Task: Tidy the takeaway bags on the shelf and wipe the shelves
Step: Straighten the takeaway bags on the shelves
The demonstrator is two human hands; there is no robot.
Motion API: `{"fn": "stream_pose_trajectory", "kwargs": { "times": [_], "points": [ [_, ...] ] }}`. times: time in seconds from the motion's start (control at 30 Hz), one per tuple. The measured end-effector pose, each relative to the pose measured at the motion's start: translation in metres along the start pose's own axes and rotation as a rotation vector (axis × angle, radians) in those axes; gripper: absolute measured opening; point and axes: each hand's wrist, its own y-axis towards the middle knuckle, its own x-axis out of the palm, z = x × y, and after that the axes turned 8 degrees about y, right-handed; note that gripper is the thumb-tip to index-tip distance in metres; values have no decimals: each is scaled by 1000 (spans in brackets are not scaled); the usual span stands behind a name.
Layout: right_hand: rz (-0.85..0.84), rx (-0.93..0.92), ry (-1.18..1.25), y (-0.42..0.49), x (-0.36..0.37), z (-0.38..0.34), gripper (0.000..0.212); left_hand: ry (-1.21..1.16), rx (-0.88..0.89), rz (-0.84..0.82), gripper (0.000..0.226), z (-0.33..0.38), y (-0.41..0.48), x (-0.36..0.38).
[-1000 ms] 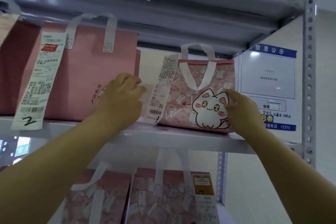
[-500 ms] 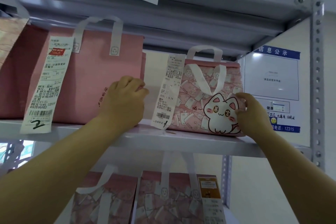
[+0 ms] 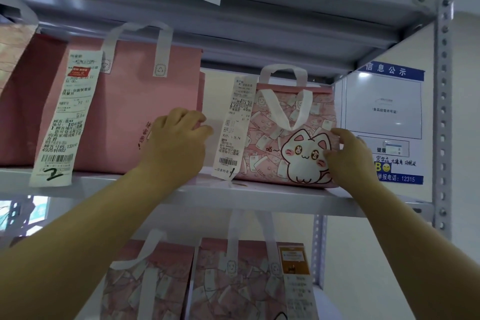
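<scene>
A small pink cat bag (image 3: pixel 270 138) with white handles and a long receipt stands on the upper shelf (image 3: pixel 259 199), right of centre. My right hand (image 3: pixel 350 156) grips its right side, thumb on the front by the cat's face. To its left stands a large plain pink bag (image 3: pixel 124 112) with a receipt marked 2. My left hand (image 3: pixel 176 140) is curled over that bag's right edge. A narrow gap separates the two bags.
Another bag (image 3: pixel 13 44) leans at the far left of the upper shelf. Two patterned pink bags (image 3: pixel 228 280) stand on the shelf below. The metal upright (image 3: pixel 442 112) and a blue notice poster (image 3: pixel 384 125) close the right side. The shelf above hangs low over the handles.
My right hand has slid from the cat's face to the bag's right side, and the cat bag has shifted slightly right. My left hand stays on the plain bag's edge.
</scene>
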Motion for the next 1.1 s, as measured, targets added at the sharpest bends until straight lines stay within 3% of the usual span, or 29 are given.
{"fn": "stream_pose_trajectory", "kwargs": {
  "times": [0.17, 0.47, 0.83, 1.1],
  "points": [
    [87, -172, -83, -16, -13, -11, 47, -32, -39, -4, 26, 13, -4, -12],
    [56, -476, -27, -73, -30, -35, 30, -168, -47, -18, 27, 30, -30, -44],
    [-290, -554, 31, -177, -6, -94, 17, -318, -104, -105, 22, -14, -113, -105],
    [-686, -387, 44, -276, 53, -147, 21, -167, -193, -446, 21, -112, -224, -151]
  ]
}}
